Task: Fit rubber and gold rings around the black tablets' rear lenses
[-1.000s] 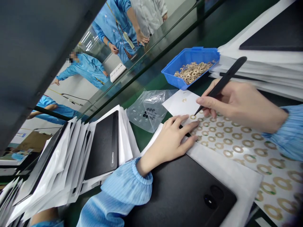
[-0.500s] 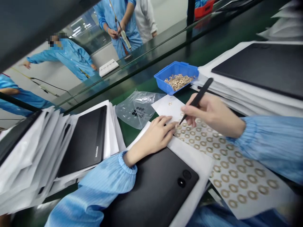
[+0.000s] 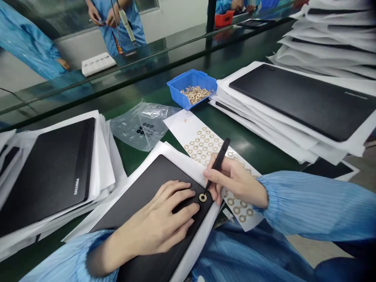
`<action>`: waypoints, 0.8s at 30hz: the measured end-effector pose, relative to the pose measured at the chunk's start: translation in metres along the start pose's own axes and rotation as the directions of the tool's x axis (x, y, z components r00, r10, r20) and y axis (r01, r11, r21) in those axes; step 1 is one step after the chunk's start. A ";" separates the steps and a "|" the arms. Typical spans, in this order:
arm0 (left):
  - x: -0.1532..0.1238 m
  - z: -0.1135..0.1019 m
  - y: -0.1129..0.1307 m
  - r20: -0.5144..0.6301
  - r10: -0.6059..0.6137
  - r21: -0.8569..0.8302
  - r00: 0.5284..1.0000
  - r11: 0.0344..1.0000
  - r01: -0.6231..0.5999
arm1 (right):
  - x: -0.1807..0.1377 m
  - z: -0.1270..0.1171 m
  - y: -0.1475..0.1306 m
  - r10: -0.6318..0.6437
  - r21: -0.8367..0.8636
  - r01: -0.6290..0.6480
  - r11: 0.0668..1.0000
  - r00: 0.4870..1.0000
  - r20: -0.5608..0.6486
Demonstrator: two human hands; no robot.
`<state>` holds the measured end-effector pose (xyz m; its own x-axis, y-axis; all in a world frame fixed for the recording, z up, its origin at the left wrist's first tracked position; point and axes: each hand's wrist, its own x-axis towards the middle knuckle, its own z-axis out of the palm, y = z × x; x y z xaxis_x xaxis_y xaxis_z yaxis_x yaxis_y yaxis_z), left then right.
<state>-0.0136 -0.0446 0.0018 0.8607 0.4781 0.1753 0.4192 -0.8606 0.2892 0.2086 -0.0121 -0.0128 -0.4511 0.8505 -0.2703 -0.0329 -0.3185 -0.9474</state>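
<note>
One ring point(image 3: 200, 198) is now sitting near the corner of the tablet point(image 3: 141, 196), right hand point(image 3: 235, 179) holding tweezers point(image 3: 221, 154) swung from the sheet point(image 3: 178, 126), left hand point(image 3: 163, 219) lying spread, placing seemingly underway.

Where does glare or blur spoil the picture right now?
Head view: glare whitens folds of the plastic bag, and a pale shine lies on the green table; head view, near the hands: tweezers and gold ring look fairly clear; head view, right side: lettering on the upper tablet is too faint to read.
</note>
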 end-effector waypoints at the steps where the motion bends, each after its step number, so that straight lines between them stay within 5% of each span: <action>1: 0.001 0.000 0.000 0.010 0.017 0.029 1.000 0.999 -0.018 | 0.000 0.000 0.001 0.000 0.003 0.000 1.000 1.000 -0.007; 24: 0.006 0.000 -0.003 0.073 0.022 0.066 0.997 0.997 -0.027 | -0.001 0.000 0.007 -0.078 -0.049 0.078 0.996 0.997 0.009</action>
<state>-0.0099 -0.0395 0.0019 0.8886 0.4447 0.1124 0.4139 -0.8830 0.2212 0.2090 -0.0147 -0.0192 -0.4549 0.8691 -0.1944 -0.0242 -0.2302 -0.9728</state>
